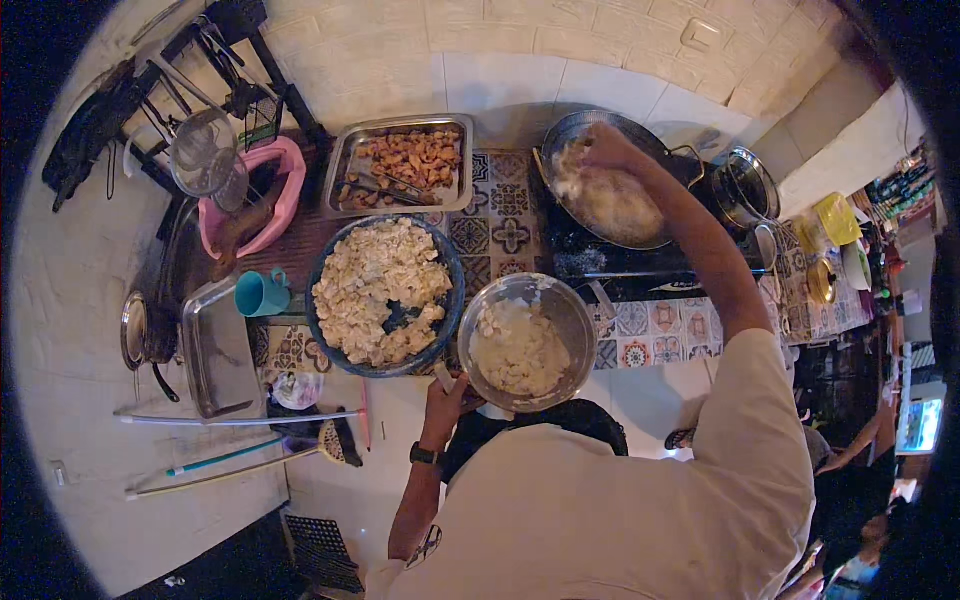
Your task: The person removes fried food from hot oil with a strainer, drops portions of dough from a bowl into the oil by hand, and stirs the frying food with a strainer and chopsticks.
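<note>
My right hand [606,150] reaches over the far side of a dark wok [672,145] with foaming oil [615,205] in it. Its fingers point down and look drawn together; whatever they hold is hidden. A steel bowl [583,330] with battered pale pieces [515,350] in cloudy liquid stands at the counter's front edge. Beside that bowl's near left rim, my left hand [442,408] is closed around a pale, flat piece, whose kind I cannot make out. Left of the bowl, a wide blue basin [455,300] is heaped with coated pale pieces [375,280].
A steel tray [335,190] of browned fried pieces [415,160] with tongs [390,187] stands at the back. On the left are a teal mug [262,294], a pink basin [290,165], an empty metal pan [220,350] and hanging strainers [203,152]. Steel pots [745,185] stand right of the wok.
</note>
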